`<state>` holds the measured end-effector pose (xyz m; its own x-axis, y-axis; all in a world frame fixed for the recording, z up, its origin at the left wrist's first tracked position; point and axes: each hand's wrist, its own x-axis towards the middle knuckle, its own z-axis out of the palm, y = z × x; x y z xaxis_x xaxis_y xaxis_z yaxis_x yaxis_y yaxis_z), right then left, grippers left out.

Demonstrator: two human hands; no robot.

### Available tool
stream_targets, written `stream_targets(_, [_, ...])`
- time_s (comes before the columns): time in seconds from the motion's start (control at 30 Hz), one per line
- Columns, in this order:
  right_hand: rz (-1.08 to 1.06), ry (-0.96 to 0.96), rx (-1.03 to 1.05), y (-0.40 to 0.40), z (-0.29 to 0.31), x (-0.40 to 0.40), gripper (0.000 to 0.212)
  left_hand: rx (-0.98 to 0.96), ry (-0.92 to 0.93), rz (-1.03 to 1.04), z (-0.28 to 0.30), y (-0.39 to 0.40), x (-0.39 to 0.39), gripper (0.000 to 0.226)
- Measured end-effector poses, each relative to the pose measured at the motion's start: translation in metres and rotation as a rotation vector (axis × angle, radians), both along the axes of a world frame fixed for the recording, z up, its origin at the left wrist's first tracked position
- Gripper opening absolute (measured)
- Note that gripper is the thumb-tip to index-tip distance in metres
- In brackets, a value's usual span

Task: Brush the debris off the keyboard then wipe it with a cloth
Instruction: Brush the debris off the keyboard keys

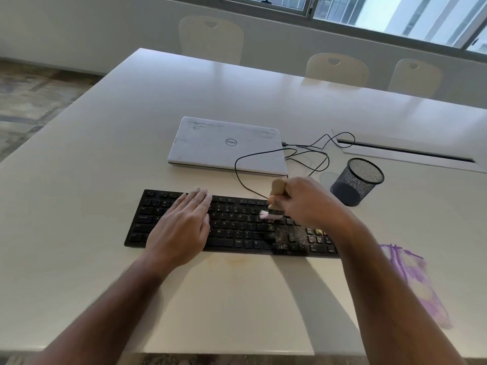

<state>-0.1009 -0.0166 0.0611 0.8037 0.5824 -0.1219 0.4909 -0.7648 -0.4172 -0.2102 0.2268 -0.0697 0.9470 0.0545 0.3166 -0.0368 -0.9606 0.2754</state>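
Note:
A black keyboard lies across the white table in front of me. Gold-coloured debris speckles its right part. My left hand rests flat on the left half of the keys, fingers straight. My right hand grips a small brush by its wooden handle, held upright with its pale bristles touching the keys right of centre. A purple and white cloth lies on the table to the right of the keyboard, partly behind my right forearm.
A closed white laptop sits behind the keyboard, with a black cable looping from its right side toward the keyboard. A black mesh cup stands at the right rear. A cable slot runs behind it. Chairs line the far edge.

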Motion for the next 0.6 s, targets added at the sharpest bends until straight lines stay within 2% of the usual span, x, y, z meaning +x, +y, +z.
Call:
stream_targets(0.1, [-0.024,0.044,0.127,-0.005,0.000,0.001,0.019,-0.002,0.002,0.001,0.000,0.000,0.000,0.060])
stream_targets(0.23, [0.050,0.086,0.277,0.011,-0.006,-0.008,0.017,-0.005,0.004,-0.001,0.000,0.000,0.000,0.060])
stream_targets(0.37, [0.054,0.098,0.259,0.014,-0.016,-0.006,0.027,-0.013,0.010,-0.002,0.000,0.000,0.000,0.058])
stream_targets(0.6, [-0.073,0.124,0.168,-0.015,-0.007,0.004,0.017,-0.008,0.014,-0.004,-0.001,0.001,0.000,0.059])
